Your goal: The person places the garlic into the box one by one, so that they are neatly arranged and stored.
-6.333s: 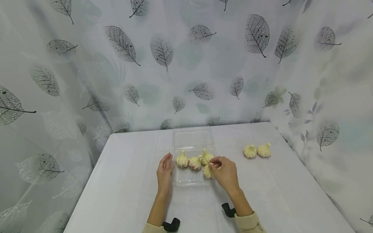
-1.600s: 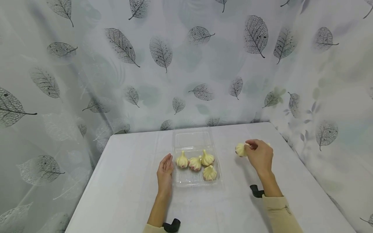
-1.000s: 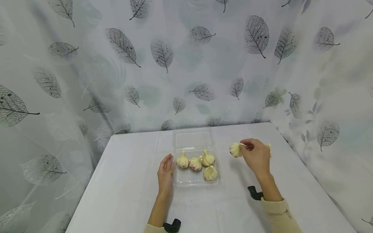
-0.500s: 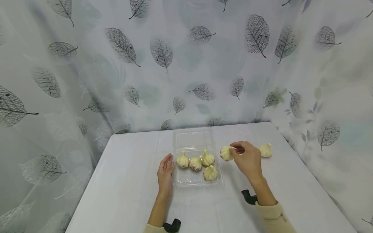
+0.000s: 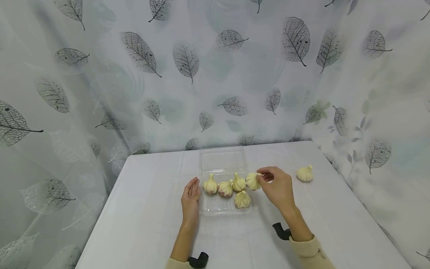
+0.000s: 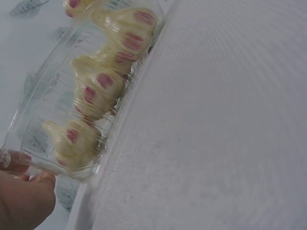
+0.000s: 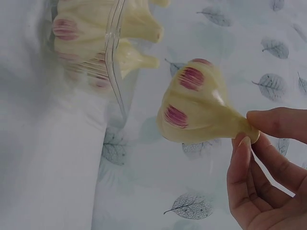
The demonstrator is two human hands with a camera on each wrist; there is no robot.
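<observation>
My right hand (image 5: 278,189) pinches a garlic bulb (image 7: 196,105) by its stem, at the right edge of a clear plastic clamshell box (image 5: 218,209). In the right wrist view the bulb is cream with pink patches and hangs apart from the box wall. Several more garlic bulbs (image 5: 225,188) sit in the box's near half; three form a row and one (image 5: 242,200) lies in front at the right. My left hand (image 5: 190,200) rests against the box's left side with its fingers straight. The left wrist view shows the left hand (image 6: 26,199) at the box's corner.
One more garlic bulb (image 5: 304,173) lies on the white-covered table (image 5: 151,209) to the right. The box's lid (image 5: 222,160) is folded open toward the back. A leaf-patterned curtain (image 5: 215,74) hangs behind the table and along both sides.
My right hand has picked up a garlic bulb from the right of the table and carried it left to the box. The left hand has stayed in place.
</observation>
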